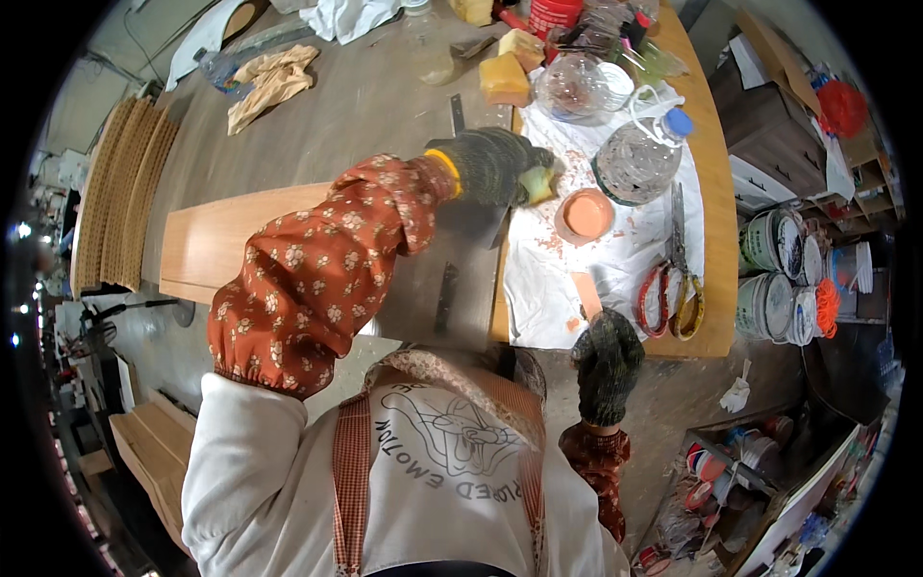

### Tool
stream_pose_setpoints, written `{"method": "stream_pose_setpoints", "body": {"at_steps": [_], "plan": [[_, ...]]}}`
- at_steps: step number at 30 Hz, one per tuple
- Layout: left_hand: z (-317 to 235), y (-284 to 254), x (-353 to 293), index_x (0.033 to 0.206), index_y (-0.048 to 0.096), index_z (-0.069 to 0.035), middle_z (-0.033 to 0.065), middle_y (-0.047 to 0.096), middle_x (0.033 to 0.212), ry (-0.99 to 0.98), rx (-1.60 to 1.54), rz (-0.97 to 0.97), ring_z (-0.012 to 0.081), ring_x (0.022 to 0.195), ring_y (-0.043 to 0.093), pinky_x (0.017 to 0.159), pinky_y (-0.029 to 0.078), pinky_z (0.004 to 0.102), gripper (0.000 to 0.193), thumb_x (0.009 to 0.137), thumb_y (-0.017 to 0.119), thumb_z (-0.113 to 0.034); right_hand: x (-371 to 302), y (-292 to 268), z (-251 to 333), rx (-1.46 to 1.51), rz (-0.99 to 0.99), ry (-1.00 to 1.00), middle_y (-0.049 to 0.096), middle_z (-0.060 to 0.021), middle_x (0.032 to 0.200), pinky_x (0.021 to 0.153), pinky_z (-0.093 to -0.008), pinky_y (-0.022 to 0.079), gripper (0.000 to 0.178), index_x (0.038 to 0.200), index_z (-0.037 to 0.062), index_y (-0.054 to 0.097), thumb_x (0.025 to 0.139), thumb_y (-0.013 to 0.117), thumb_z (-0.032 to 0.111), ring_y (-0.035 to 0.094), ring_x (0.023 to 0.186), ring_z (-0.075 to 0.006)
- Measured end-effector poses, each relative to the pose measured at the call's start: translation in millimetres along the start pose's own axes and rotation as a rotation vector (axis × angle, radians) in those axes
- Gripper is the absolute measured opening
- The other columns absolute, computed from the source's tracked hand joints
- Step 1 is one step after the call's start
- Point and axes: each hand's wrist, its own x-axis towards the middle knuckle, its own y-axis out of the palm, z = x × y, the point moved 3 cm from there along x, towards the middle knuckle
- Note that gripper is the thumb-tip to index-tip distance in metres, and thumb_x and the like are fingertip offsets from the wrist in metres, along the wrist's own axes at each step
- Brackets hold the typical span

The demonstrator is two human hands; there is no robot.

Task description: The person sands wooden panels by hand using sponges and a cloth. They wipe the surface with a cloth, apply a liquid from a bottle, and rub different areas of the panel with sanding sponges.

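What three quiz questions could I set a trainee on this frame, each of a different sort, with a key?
1. True or false: the scissors lie to the right of the cup in the picture.
2. Multiple choice: what colour is the cap of the bottle nearest the scissors? A) red B) blue C) white
3. Short answer: which hand holds the flat peach strip?

Key
1. True.
2. B, blue.
3. The right hand, in a dark glove.
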Motion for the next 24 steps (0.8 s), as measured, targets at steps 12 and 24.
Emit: {"method": "stream_pose_setpoints", "body": {"at_steps": [12,24], "plan": [[34.9,-38.3,-173.9,0.130,0.047,-0.006,0.0058,0.056,0.122,0.209,-1.327,-0.582,0.0168,0.113,0.053,0.095,0.044,0.0319,0.073,0.067,0.083,-0.017,57.2,25.9,26.4,0.809,0.100,0.455,0.057,-0.0032,0.072,0.050,-0.0233,0.043,0.021,0.105,-0.0037,0.061,0.090,0.059,0.012,0.053,0.059,-0.0105],[8.4,59.1,-332.9,0.145,0.027,-0.010,0.0097,0.045,0.134,-0.221,-1.301,-1.166,0.0203,0.121,0.048,0.094,0.048,0.0298,0.079,0.084,0.068,-0.040,76.0,144.9,127.4,0.444,0.555,-0.120,0.061,-0.0085,0.073,0.053,-0.0299,0.047,0.027,0.108,-0.0005,0.060,0.085,0.064,0.013,0.058,0.060,-0.0185]]}}
